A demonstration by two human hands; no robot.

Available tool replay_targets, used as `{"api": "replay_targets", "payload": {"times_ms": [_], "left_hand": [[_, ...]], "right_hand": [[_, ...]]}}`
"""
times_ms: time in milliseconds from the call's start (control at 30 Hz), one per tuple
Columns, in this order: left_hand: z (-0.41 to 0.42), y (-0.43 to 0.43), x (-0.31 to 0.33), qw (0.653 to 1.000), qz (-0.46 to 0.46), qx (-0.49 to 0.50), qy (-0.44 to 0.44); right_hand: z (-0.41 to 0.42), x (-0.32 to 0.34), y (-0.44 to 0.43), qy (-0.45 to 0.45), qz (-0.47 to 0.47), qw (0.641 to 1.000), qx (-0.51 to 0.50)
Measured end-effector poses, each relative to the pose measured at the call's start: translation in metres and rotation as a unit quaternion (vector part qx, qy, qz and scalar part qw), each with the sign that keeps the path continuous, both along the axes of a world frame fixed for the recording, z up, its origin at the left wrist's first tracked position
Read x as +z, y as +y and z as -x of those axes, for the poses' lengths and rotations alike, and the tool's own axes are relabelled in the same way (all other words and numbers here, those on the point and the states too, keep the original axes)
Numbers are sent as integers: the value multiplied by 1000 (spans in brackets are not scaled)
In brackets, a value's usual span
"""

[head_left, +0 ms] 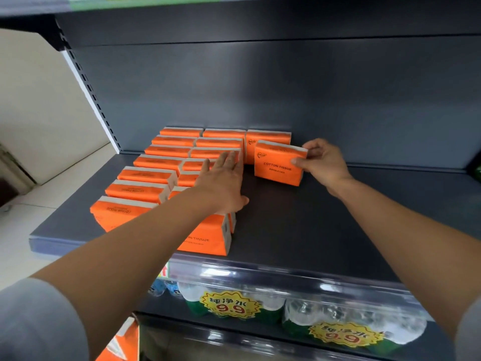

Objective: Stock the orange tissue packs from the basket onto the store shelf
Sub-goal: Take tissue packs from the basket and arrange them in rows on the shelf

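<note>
Several orange tissue packs (145, 175) stand in two rows on the left half of the dark grey shelf (325, 230). My left hand (223, 181) lies flat with spread fingers on top of the second row. My right hand (320, 162) grips the right end of one upright orange tissue pack (277, 164) marked "COTTON TISSUE". That pack stands on the shelf just in front of another pack (268, 138) at the back wall. More orange packs (122, 342) show at the bottom left edge; the basket itself is hidden.
The shelf's back panel (260, 87) rises right behind the packs, and an upper shelf (234, 6) hangs overhead. Below the front rail (286, 277) sit bottled-water packs (338, 319) with yellow 9.9 price tags. Bare shelf surface extends to the right of the held pack.
</note>
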State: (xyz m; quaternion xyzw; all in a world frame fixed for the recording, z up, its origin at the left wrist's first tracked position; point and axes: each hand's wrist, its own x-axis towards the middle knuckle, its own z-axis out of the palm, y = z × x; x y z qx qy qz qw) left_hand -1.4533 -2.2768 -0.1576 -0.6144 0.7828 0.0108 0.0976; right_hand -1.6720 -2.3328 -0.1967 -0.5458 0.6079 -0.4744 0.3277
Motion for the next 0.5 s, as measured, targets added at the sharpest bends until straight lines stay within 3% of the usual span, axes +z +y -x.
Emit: {"api": "replay_targets", "payload": {"times_ms": [500], "left_hand": [[-6,-5,-2,999,-20,-12,25]], "right_hand": [[-37,-9,-31,44,17,998,-37]]}}
